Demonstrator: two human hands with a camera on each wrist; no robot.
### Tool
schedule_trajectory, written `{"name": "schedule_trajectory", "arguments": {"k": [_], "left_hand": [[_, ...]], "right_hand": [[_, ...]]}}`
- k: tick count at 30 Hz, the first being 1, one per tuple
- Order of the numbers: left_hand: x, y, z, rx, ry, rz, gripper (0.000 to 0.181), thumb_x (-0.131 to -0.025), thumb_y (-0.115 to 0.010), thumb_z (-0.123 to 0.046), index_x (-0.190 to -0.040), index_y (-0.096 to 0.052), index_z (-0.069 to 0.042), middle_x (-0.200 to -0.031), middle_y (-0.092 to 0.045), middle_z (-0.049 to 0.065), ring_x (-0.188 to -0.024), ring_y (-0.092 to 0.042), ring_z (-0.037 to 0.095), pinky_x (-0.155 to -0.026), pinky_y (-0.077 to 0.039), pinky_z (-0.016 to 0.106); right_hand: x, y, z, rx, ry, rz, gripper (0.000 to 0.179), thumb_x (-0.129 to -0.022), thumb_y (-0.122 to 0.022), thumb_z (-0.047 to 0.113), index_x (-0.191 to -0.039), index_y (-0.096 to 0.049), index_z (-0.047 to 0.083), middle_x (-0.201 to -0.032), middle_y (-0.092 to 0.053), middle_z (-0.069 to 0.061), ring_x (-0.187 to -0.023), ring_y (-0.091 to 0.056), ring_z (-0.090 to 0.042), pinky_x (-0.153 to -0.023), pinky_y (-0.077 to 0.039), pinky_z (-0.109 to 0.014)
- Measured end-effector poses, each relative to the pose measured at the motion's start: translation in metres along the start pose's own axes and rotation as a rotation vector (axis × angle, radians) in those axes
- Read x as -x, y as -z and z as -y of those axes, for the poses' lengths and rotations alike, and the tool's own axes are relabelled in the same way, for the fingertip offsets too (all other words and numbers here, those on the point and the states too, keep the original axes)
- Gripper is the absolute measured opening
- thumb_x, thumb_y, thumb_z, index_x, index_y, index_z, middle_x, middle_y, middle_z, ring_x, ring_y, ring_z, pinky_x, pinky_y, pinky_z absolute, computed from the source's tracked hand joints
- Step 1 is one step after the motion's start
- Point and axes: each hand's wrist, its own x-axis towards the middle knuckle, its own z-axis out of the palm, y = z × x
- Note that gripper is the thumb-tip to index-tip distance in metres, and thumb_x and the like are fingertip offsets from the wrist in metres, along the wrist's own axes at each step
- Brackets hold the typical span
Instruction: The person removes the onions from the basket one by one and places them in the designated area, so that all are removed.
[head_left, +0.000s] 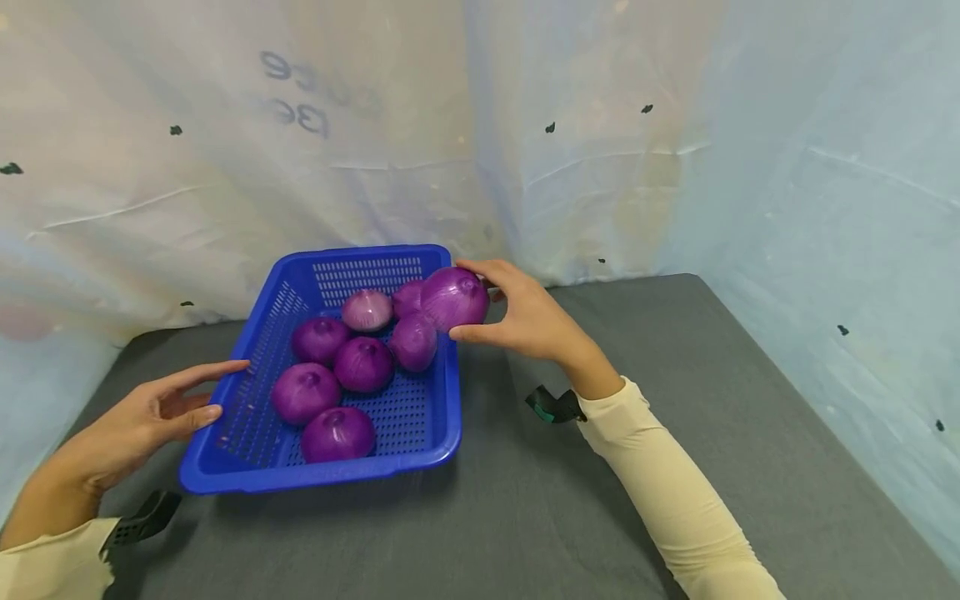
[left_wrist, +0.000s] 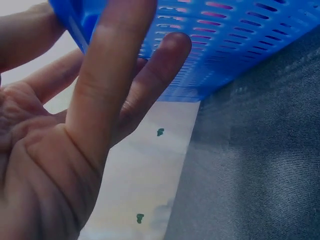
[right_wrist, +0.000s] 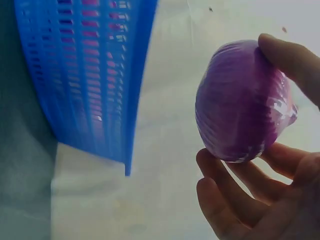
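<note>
My right hand (head_left: 528,312) grips a purple onion (head_left: 454,298) between thumb and fingers, over the right rim of a blue plastic basket (head_left: 322,479). In the right wrist view the onion (right_wrist: 242,102) is raised above the rim, apart from the basket wall (right_wrist: 90,85). At the basket's left side my left hand (head_left: 146,425) holds the rim, and in the left wrist view its fingers (left_wrist: 107,75) lie along the outside of the slotted wall. Several purple onions (head_left: 306,393) lie in the basket, a paler one (head_left: 367,310) near its back wall.
The basket stands on a table covered in dark grey cloth (head_left: 540,500). Pale sheeting (head_left: 405,125) with small dark marks hangs behind the table, and more sheeting (head_left: 862,250) borders its right side. Dark straps (head_left: 555,406) are around both wrists.
</note>
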Motion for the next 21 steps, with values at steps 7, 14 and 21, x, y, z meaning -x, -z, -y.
{"name": "schedule_trajectory", "arguments": {"k": [7, 14, 21], "left_hand": [[0.0, -0.001, -0.003, -0.004, 0.029, -0.015, 0.06, -0.105, -0.046, -0.006, -0.159, -0.021, -0.013, -0.128, -0.061, -0.023, -0.107, -0.071, 0.016, -0.078, -0.06, 0.04], [0.0, -0.005, -0.008, -0.066, 0.039, -0.052, 0.061, -0.104, -0.05, -0.009, -0.159, -0.022, -0.013, -0.125, -0.061, -0.025, -0.105, -0.07, 0.01, -0.077, -0.06, 0.038], [0.003, -0.005, -0.013, -0.075, 0.053, -0.035, 0.063, -0.104, -0.05, -0.009, -0.159, -0.02, -0.015, -0.125, -0.062, -0.025, -0.106, -0.07, 0.009, -0.078, -0.06, 0.036]], "right_hand": [[0.001, 0.016, -0.004, 0.044, -0.044, -0.003, 0.084, -0.08, -0.082, 0.043, -0.151, -0.041, 0.025, -0.143, -0.05, 0.0, -0.12, -0.051, -0.017, -0.103, -0.047, -0.037], [0.002, 0.026, -0.008, 0.06, -0.06, 0.009, 0.084, -0.08, -0.082, 0.041, -0.151, -0.041, 0.024, -0.144, -0.049, 0.0, -0.121, -0.051, -0.018, -0.101, -0.048, -0.038], [0.007, 0.035, -0.017, 0.031, -0.098, -0.005, 0.084, -0.08, -0.083, 0.041, -0.151, -0.04, 0.024, -0.144, -0.048, -0.002, -0.121, -0.05, -0.02, -0.1, -0.048, -0.04]]}}
